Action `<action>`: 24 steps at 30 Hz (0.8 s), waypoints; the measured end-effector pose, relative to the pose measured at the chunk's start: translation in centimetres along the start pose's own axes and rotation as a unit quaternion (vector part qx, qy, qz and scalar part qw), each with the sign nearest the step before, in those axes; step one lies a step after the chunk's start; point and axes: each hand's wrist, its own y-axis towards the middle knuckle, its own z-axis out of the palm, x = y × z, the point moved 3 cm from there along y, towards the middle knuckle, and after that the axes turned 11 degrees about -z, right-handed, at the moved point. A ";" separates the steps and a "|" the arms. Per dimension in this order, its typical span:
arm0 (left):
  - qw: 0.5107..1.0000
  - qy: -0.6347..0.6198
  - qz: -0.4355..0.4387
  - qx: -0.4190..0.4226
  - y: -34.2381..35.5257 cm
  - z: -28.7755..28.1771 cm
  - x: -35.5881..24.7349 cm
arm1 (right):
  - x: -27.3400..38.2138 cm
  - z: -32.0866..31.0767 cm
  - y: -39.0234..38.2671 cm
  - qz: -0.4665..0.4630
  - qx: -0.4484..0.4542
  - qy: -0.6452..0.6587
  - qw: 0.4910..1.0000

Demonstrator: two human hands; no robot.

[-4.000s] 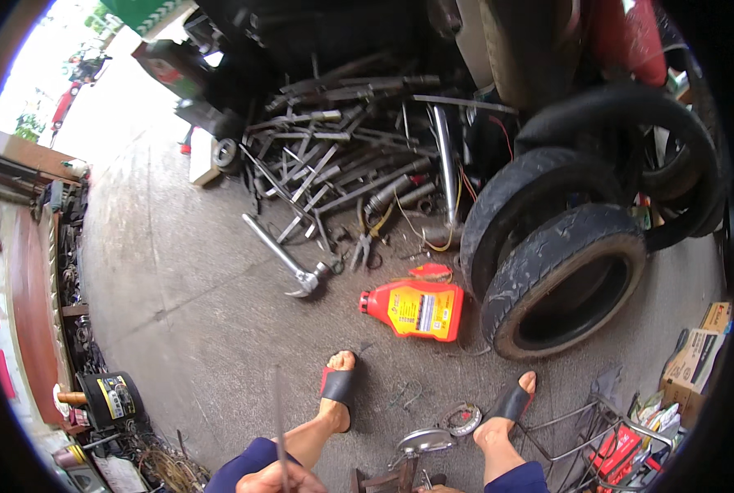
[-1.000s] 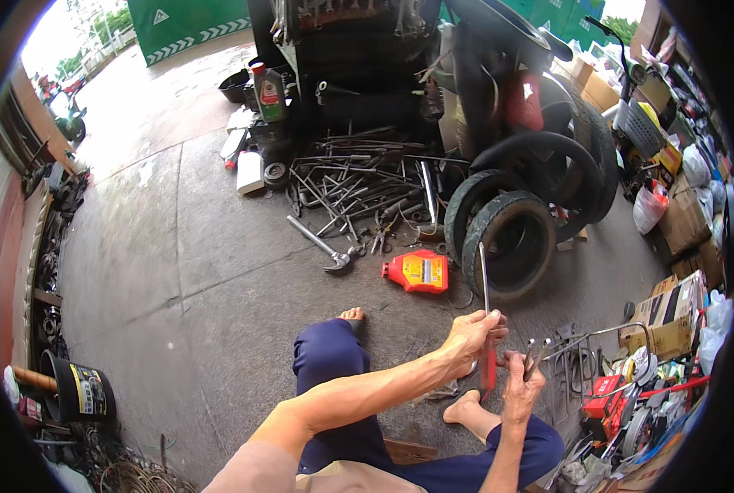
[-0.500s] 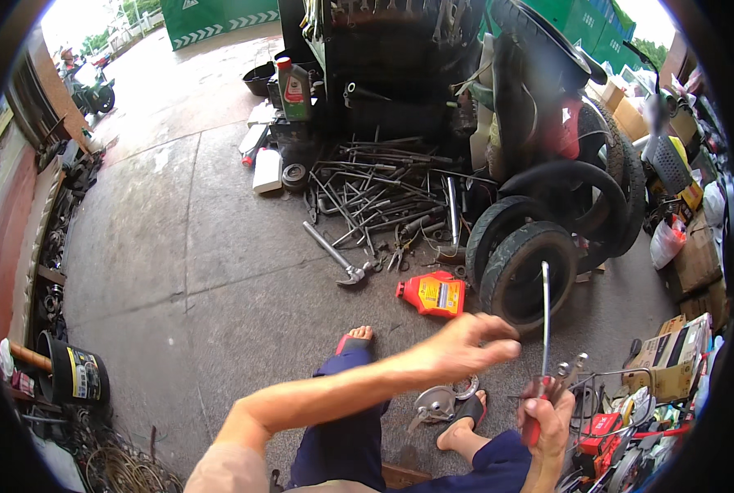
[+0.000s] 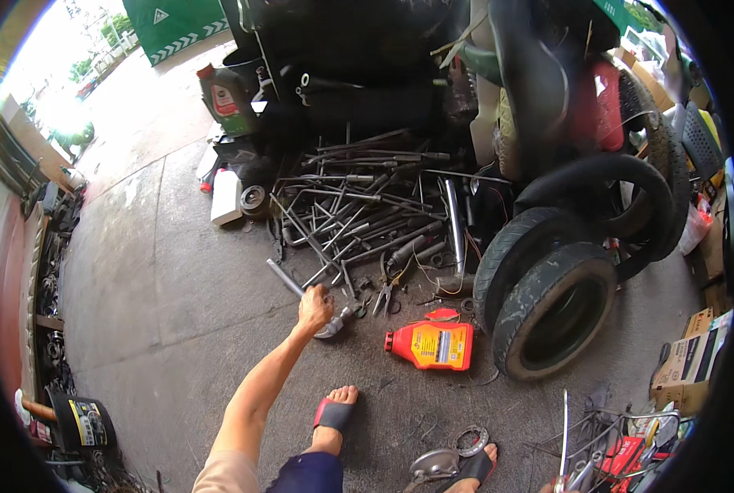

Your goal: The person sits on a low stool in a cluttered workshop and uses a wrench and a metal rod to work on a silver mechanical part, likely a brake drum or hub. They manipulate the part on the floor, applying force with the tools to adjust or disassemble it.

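Observation:
My left hand (image 4: 315, 308) reaches far forward and is closed on a metal hammer (image 4: 335, 323) lying on the concrete floor, gripping its shaft (image 4: 283, 278) just behind the head. Only a sliver of my right hand (image 4: 552, 486) shows at the bottom edge, and it holds a thin upright metal rod (image 4: 564, 427). Pliers (image 4: 387, 292) lie just to the right of the hammer. An orange plastic bottle (image 4: 432, 345) lies on its side nearby.
A heap of metal rods and bars (image 4: 367, 209) lies beyond the hammer. Stacked black tyres (image 4: 552, 316) stand to the right, with a green jug (image 4: 223, 99) and a white container (image 4: 225, 197) at the back left. A wire basket of tools (image 4: 621, 444) and cardboard boxes (image 4: 695, 361) are at the right.
My left arm has stretched out from near the rod to the hammer and closed on it. My right hand with the rod has dropped toward the bottom edge. The view has shifted forward.

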 end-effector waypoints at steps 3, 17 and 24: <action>0.989 0.064 0.062 -0.120 3.3 1.6 -1.1 | 0.0 -0.1 1.8 0.022 0.004 -0.004 1.000; 0.989 -0.027 0.009 -0.148 7.8 3.9 0.3 | 1.9 4.3 8.2 -0.017 -0.038 -0.235 0.971; 0.992 0.021 0.023 -0.124 5.1 2.1 -3.4 | 2.5 4.9 8.1 -0.001 0.018 -0.325 0.946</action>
